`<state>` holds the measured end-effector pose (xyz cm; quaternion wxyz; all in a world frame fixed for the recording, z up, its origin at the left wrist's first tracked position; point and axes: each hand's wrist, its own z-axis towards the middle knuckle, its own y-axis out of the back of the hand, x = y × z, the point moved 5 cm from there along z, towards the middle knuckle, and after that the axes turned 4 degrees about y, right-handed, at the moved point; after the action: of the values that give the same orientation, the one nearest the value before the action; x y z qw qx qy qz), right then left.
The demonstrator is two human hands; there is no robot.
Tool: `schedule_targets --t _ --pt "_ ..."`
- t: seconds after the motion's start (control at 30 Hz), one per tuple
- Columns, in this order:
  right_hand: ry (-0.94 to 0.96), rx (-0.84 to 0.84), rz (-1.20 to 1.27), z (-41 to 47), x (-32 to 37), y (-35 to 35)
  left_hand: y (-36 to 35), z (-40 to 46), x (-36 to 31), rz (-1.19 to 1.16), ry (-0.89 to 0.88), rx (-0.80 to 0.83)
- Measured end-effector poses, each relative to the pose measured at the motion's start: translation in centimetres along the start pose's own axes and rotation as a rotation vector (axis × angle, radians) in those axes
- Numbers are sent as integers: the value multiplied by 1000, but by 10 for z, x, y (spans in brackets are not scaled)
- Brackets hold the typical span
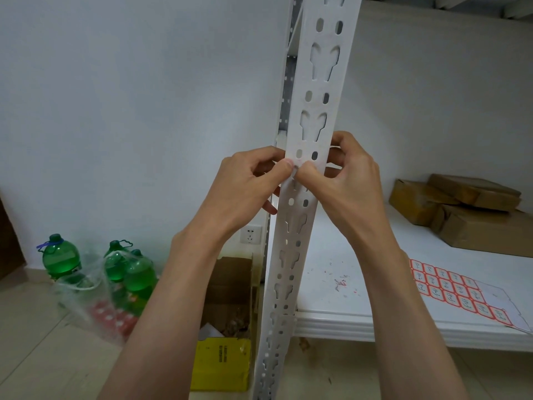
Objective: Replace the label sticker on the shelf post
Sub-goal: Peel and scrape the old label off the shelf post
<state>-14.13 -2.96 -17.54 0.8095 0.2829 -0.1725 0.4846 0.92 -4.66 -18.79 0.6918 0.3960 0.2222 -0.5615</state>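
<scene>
Nearest, both forearms rise from six o'clock to the post [307, 140], which runs up the middle of the view. The left hand [248, 180] and right hand [343, 174] meet at its front face, thumbs tip to tip, fingers curled round the post's edges. Between the thumbs a small greyish scrap shows, probably the old sticker [294, 169]; both hands seem to pinch or pick at it, though which one truly holds it I cannot tell. To do this well, I judge: lift one corner with a nail, peel low and slowly so it comes off whole, and steady the post with the other fingers. Further off, at four o'clock, the label sheet [458, 293] lies on the shelf [346, 321], with torn bits [341, 281] beside it.
</scene>
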Motion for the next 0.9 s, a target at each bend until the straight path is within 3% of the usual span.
schedule_targets --t 0.9 --pt "-52 39 -10 -1 0 4 1 0 4 4 31 13"
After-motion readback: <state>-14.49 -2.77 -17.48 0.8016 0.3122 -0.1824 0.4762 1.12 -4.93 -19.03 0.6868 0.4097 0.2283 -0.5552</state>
